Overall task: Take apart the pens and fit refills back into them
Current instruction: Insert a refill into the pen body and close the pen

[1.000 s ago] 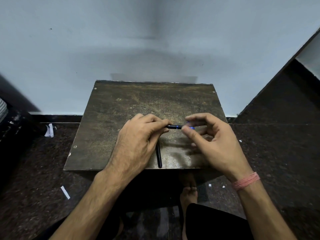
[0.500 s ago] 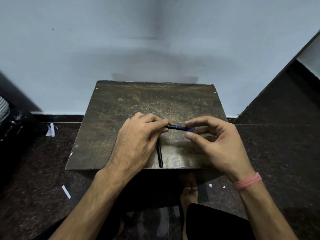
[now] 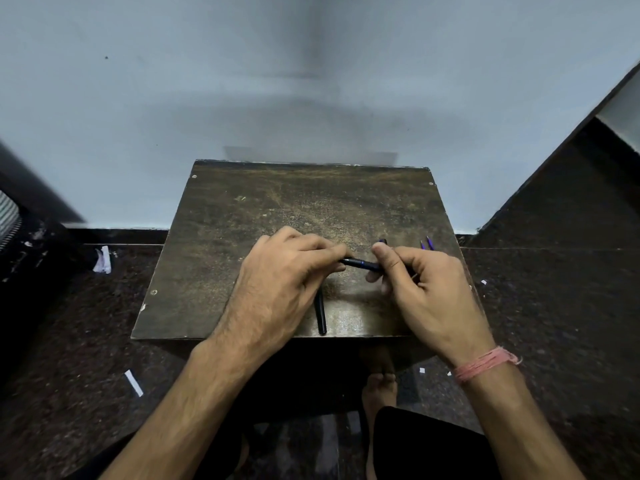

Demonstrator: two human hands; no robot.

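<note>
left hand (image 3: 277, 289) pinches pen (image 3: 360, 264) end | right hand (image 3: 426, 292) grips other end, likely to twist it apart | spare barrel (image 3: 321, 313) on worktop (image 3: 242, 216) under left hand, parked | refills (image 3: 426, 243) beyond right hand

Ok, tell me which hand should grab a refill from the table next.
Right hand, probably: the loose refills lie just beyond its knuckles, while the left hand sits farther away gripping the pen.

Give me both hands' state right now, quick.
Left hand: closed on one end of the pen.
Right hand: closed on the pen's other end.
</note>
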